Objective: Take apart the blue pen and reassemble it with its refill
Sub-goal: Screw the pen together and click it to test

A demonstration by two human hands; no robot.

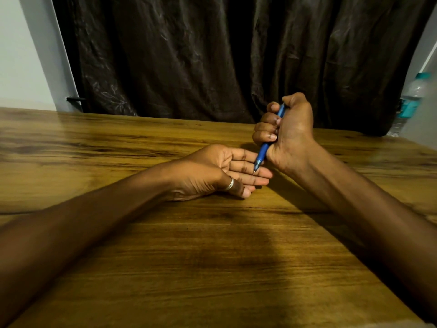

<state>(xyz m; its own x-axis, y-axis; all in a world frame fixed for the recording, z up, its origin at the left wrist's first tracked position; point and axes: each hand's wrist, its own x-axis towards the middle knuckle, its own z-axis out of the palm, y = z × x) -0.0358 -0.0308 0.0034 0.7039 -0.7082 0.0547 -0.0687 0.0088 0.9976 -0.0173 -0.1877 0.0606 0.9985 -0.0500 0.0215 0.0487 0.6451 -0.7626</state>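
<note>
Dark crumpled curtain hangs behind a wood-grain table (pixel 212 256), glossy and streaked. Above its middle, the blue pen (pixel 262 153) looks whole: a slim plastic barrel with its metal tip out and pointing down. I see no loose refill or parts, so I'd judge it either untouched or already rebuilt; I cannot tell which. The right hand (pixel 287 131) is fisted round the barrel. The left hand (pixel 220 170) lies flat, palm up, fingers spread beneath the tip, a silver ring (pixel 229 184) on the thumb. A clear water bottle (pixel 411 100) stands far right.

Domestic room, probably a home: brown wood-grain table (pixel 165 245), dark brown crinkled fabric curtain (pixel 212 55), pale painted wall (pixel 21 55), blurred clear plastic water bottle (pixel 410 100).
</note>
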